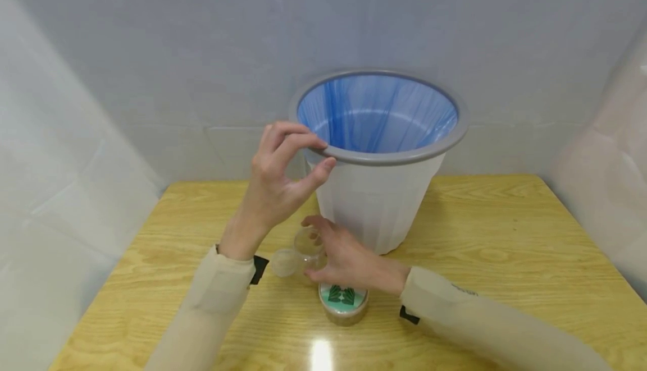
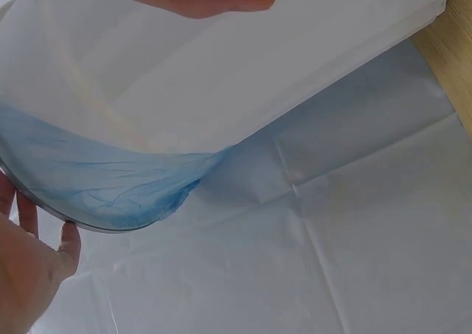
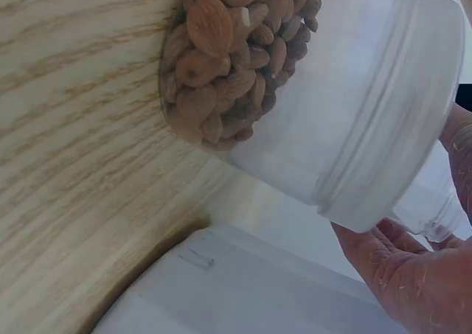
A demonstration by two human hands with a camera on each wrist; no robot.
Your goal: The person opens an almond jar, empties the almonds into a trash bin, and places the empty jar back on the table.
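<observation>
While left hand (image 1: pixel 275 177) fingers (image 1: pixel 303 138) pinch bin rim (image 1: pixel 384 157) (thumb beneath), right hand (image 1: pixel 343 256) fingers grip clear bottle (image 1: pixel 298 253)

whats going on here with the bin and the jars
A person sits at a wooden table. Their left hand pinches the grey rim of a white bin lined with a blue bag. Their right hand holds a small clear cup, just above a lidded jar of almonds.

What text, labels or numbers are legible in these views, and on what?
No readable text in any view.
Jar lid: green and white graphic, no legible words.
Right sleeve: small dark mark, too small to read.
Bin, small clear bottle, table: no markings show.
</observation>
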